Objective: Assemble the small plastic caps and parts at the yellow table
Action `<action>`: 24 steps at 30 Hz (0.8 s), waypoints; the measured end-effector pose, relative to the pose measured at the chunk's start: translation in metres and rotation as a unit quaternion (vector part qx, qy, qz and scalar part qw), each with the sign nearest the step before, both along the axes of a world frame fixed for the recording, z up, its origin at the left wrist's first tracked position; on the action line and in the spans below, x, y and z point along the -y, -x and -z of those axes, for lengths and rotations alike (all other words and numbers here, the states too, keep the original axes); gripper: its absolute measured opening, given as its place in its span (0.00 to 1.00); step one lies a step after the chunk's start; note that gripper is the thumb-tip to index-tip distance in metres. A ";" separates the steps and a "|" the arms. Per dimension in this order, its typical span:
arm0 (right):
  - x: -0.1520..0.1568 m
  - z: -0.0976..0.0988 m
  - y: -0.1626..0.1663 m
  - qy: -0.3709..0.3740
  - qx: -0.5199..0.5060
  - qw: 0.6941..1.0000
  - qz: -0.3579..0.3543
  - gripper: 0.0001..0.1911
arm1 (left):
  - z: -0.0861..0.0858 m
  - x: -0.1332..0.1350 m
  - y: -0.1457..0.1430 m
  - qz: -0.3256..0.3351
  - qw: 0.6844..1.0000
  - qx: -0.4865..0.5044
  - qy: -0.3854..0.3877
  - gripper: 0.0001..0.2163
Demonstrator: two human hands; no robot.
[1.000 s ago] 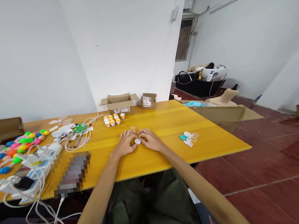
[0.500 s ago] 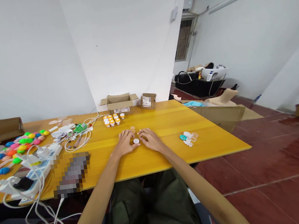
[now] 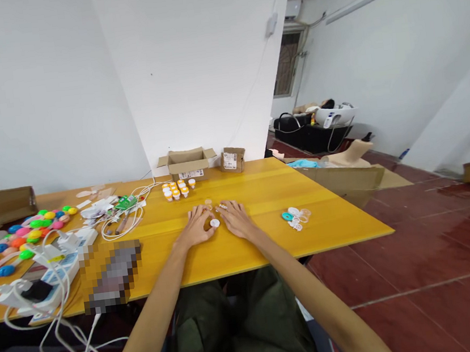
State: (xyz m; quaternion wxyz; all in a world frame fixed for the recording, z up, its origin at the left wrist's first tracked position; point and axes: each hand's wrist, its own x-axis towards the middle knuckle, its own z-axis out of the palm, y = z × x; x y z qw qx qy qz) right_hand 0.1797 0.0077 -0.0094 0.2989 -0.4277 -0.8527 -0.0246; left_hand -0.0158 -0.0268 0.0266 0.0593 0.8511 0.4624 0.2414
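"Where's the white disc [image 3: 214,223]?"
"Well in front of the open carton [image 3: 190,171], pinched in the left hand [image 3: 196,226]."
"Right hand [image 3: 235,221]?"
"In front too, fingertips at small pieces [image 3: 223,206]; gripping, I can't tell."
"Orange-and-white caps [image 3: 175,190]?"
"Just before the carton."

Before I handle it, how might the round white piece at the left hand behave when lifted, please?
The round white piece is probably light, being small, and likely stiff, given its even rim; being circular, it might roll.
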 end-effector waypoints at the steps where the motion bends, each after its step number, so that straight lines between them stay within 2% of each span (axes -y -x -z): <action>1: -0.001 0.000 0.000 0.001 0.000 1.000 -0.005 0.18 | 0.000 0.000 0.000 -0.001 1.000 0.003 -0.001 0.11; 6: 0.001 -0.002 0.000 0.001 -0.004 1.000 -0.010 0.15 | 0.001 -0.001 0.000 -0.017 1.000 0.019 0.002 0.13; 12: 0.005 -0.008 -0.001 -0.011 -0.016 1.000 -0.023 0.10 | -0.001 0.000 0.000 -0.003 1.000 0.013 0.007 0.08; 24: -0.001 -0.003 -0.005 -0.014 -0.045 0.999 -0.025 0.07 | 0.001 0.000 0.000 0.004 1.000 0.014 0.009 0.09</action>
